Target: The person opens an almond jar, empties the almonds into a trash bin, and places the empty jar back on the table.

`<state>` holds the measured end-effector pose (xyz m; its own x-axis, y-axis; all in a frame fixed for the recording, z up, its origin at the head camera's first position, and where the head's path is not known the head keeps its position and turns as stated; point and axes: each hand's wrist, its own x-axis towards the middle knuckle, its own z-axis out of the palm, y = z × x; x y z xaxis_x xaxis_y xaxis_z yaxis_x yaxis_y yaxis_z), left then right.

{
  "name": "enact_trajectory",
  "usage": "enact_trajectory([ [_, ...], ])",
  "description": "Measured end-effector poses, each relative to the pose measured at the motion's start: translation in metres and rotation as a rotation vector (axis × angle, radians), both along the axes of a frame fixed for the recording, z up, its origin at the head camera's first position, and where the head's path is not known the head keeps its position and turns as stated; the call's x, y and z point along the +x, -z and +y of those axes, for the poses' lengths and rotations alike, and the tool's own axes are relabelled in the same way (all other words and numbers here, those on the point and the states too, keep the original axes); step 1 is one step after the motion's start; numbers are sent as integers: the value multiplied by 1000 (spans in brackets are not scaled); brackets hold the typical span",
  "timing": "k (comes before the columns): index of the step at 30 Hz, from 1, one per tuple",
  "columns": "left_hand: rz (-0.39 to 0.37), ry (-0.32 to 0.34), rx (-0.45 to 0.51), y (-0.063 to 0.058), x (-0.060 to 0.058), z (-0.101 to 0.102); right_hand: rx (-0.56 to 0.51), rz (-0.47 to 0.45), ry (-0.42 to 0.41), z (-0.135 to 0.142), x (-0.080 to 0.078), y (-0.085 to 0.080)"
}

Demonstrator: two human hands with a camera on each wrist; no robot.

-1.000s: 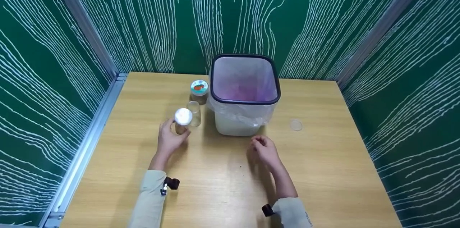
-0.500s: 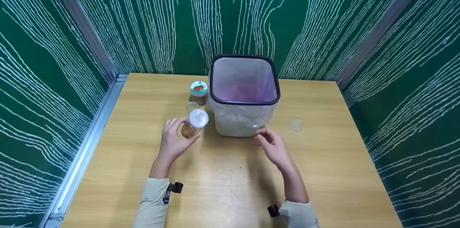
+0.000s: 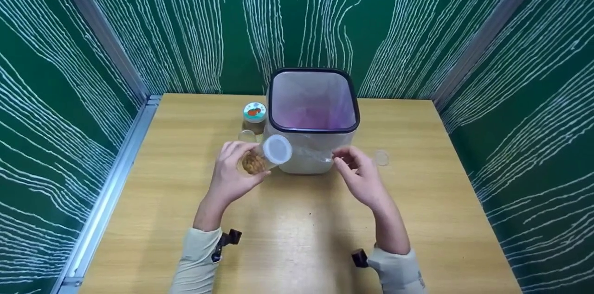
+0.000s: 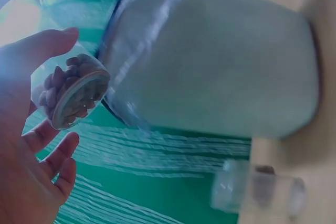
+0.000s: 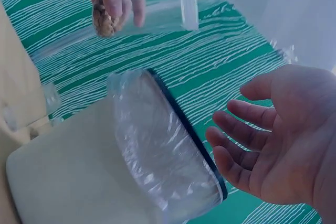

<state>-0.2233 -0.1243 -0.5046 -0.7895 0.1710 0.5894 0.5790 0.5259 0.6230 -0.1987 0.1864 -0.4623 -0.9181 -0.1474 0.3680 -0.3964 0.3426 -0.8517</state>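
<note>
My left hand (image 3: 229, 173) grips a clear plastic jar (image 3: 277, 149) with a whitish lid, tilted and raised off the table. Brown nut-like pieces (image 4: 71, 85) lie in the bottom of this jar, seen through its base in the left wrist view. Off to the right, my right hand (image 3: 364, 180) is held in the air in front of the bin (image 3: 304, 164). Its fingers (image 5: 247, 135) are loosely bent with nothing between them in the right wrist view. The bin is pale, has a black rim and is lined with a clear plastic bag (image 5: 163, 145).
Left of the bin stands a jar with a picture lid (image 3: 255, 112), and before it a second clear jar (image 3: 247, 136), partly hidden by the held one. A thin clear disc (image 3: 381, 158) lies on the wooden table (image 3: 297, 238). Green patterned walls (image 3: 325, 15) surround the table.
My left hand has lifted the jar and carried it right, its lid end tipping toward the bin. My right hand has moved a little up and right.
</note>
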Motion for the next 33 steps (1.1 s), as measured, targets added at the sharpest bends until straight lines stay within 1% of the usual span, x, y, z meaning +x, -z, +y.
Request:
enact_trajectory([
  [3, 17, 18, -37, -10, 3, 4, 42, 26, -8, -7, 3, -3],
  [6, 23, 24, -75, -19, 2, 14, 76, 26, -22, -10, 6, -5],
  [8, 31, 20, -104, -24, 1, 19, 81, 31, -46, -13, 8, -10],
  [11, 78, 19, -156, -30, -2, 27, 67, 67, -69, -18, 15, -23],
  [13, 124, 17, -190, -32, -3, 33, 58, 108, -64, -21, 19, -31],
  [15, 157, 15, -221, -34, -3, 38, 50, 152, -45, -24, 22, -37],
  [18, 181, 15, -251, -35, -2, 45, 47, 211, -12, -26, 25, -39],
  [26, 220, -5, -289, -40, 4, 54, 27, 333, 39, -35, 30, -37],
  [30, 253, 2, -283, -39, 9, 58, 11, 399, 91, -38, 32, -36],
  [33, 274, 6, -261, -36, 11, 61, -17, 425, 116, -38, 34, -36],
])
